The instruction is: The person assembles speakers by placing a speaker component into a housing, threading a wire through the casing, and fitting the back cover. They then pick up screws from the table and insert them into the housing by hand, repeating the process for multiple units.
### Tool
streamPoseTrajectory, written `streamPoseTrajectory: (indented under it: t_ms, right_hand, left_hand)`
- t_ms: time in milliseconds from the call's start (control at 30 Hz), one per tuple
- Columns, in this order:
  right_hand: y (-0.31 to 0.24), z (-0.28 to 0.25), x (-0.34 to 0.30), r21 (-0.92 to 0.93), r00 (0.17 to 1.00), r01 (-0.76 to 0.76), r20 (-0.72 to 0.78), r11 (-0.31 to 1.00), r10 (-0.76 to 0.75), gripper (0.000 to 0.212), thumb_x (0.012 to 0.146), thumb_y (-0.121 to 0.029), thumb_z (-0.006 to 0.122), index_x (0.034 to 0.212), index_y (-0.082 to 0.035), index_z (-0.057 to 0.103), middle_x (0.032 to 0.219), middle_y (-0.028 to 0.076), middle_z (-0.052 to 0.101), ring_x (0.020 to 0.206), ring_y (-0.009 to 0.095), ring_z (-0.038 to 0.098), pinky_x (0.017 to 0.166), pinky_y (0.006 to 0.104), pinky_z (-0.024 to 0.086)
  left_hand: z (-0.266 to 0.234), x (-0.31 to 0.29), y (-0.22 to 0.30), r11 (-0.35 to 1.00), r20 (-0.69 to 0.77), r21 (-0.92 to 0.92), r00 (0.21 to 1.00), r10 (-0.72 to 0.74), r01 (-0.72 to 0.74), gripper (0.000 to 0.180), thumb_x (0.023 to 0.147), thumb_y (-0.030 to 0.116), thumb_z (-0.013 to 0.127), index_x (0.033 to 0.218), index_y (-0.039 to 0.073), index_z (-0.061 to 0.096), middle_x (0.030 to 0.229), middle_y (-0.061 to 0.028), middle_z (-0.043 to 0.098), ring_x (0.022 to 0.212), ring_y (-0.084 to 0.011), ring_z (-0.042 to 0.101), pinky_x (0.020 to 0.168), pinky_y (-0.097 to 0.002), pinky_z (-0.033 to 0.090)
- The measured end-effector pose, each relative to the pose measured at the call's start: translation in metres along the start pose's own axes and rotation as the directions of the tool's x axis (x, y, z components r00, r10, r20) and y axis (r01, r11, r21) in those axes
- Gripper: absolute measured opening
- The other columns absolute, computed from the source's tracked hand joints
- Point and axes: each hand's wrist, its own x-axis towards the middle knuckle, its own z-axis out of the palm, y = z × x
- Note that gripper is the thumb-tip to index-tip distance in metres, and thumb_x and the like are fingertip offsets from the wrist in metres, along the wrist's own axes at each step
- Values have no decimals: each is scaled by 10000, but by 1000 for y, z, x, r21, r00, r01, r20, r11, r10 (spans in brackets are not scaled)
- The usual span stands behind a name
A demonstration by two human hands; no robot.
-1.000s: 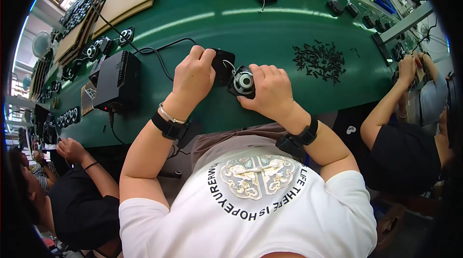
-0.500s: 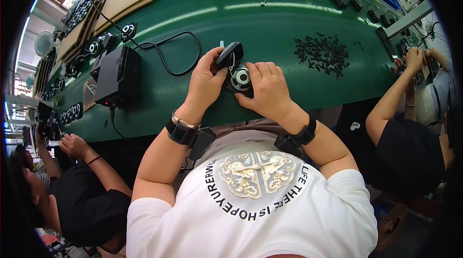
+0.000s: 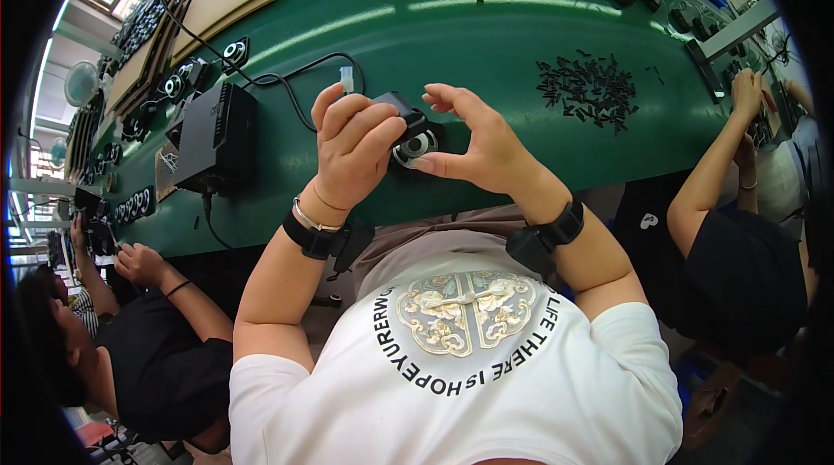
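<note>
Held up over the near edge of the green bench [image 3: 521, 39], between both hands: a small black camera [image 3: 410, 130] with a round glass lens facing down toward the chest. Left hand [image 3: 352, 148] closed around the left and top part of the body, fingers curled over it. Right hand [image 3: 482, 148] half open — only thumb and one fingertip seem to touch the lens side, other fingers spread and lifted; real pinch or only light contact, cannot tell. Looks light, stiff, hard plastic, probably a bit smooth, so easy to turn but also easy to slip. Lens is the fragile part; better to take hold on the black housing at the sides, not on the glass. Thin black cable [image 3: 295, 83] runs from behind the left hand across the bench, so probably some pull on the camera when turning it. To the left on the bench, a black box [image 3: 217, 130], and far left more lens modules [image 3: 187, 83] in a row. Far right of the hands, a heap of small black screws [image 3: 586, 87]. On both sides — other people at work, one in black at near left [image 3: 165, 361], one at right [image 3: 738, 230], hands apart from these.
</note>
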Motion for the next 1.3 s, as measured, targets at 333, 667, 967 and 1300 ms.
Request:
streamPoseTrajectory:
  t_ms: [333,667,967,1300]
  right_hand:
    - [-9,-33,46,232,839,-218,540,948,61,675,716,-191,823,1300,6,547,1139,83,627,1054,197,585,957,324,463]
    - [-19,-19,30,-251,994,-3,108,968,31,694,620,-258,845,1205,15,590,1103,137,627,988,257,621,903,350,495]
    - [-15,14,14,-440,993,101,-14,892,-120,635,617,-272,846,1130,2,590,1072,170,618,962,339,614,848,392,514]
    - [-2,29,3,-587,986,125,-16,800,-166,649,614,-277,846,1142,-16,574,1044,161,614,969,353,599,852,434,494]
  left_hand:
    - [2,15,0,951,0,-225,976,218,-213,221,740,77,695,938,145,623,960,14,654,1005,-224,598,1091,-469,334]
    - [-14,18,-15,300,426,-640,652,-627,708,231,856,72,691,1084,75,656,956,-9,619,893,-173,601,918,-328,454]
    - [-1,16,-23,328,363,-685,695,-621,651,99,891,92,724,904,-6,724,877,2,635,799,-78,567,707,-240,463]
    - [3,14,-4,198,259,-826,666,-699,528,116,883,86,731,971,11,738,862,-5,647,843,-73,595,757,-213,469]
